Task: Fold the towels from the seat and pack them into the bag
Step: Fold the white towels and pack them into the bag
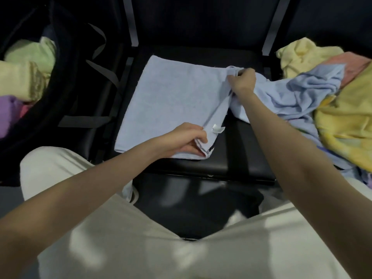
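A light blue towel (171, 101) lies folded flat on the black seat (237, 156). My left hand (185, 141) pinches its near right corner, next to a small white label. My right hand (241, 81) grips the far right corner of the same folded edge. On the left stands the open black bag (66, 93), holding folded towels in green (34, 51), pale yellow (20, 81) and purple (10, 115).
A loose heap of towels sits on the seat to the right: a crumpled blue one (298, 93), a pale yellow one (302, 55), a pink one (354, 65) and a yellow one (348, 125). My knees in light trousers (141, 238) are close to the seat's front edge.
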A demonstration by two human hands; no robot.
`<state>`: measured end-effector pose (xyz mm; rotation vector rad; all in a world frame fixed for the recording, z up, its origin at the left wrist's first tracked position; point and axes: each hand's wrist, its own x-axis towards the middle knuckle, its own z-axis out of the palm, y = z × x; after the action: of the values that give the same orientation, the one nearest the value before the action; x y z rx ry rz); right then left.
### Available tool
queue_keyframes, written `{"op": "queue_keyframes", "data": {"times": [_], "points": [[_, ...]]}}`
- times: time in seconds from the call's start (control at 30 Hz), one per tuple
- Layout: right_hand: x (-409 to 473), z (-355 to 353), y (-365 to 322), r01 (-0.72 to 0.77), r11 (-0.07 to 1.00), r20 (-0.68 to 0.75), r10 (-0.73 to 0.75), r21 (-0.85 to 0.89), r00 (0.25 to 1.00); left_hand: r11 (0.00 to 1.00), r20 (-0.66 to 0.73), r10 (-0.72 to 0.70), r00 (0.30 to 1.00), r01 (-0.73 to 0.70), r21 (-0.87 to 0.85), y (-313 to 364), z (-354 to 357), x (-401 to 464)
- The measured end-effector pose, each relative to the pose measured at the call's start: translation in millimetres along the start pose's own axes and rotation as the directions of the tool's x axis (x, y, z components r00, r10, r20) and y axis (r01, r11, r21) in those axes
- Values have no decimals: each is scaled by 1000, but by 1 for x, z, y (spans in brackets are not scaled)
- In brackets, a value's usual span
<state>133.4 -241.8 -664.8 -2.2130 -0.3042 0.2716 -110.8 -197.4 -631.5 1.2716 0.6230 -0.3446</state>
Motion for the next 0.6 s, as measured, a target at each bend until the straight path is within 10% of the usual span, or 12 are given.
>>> {"op": "queue_keyframes", "data": {"times": [0.23,0.6], "points": [[-7,56,-58,47,933,-116,-5,357,993,956,-41,-44,998,30,-292,-2,-48,-22],[-48,173,-135,184,951,-137,-153,247,979,957,-338,8,941,-105,-270,-27,-129,-70]]}}
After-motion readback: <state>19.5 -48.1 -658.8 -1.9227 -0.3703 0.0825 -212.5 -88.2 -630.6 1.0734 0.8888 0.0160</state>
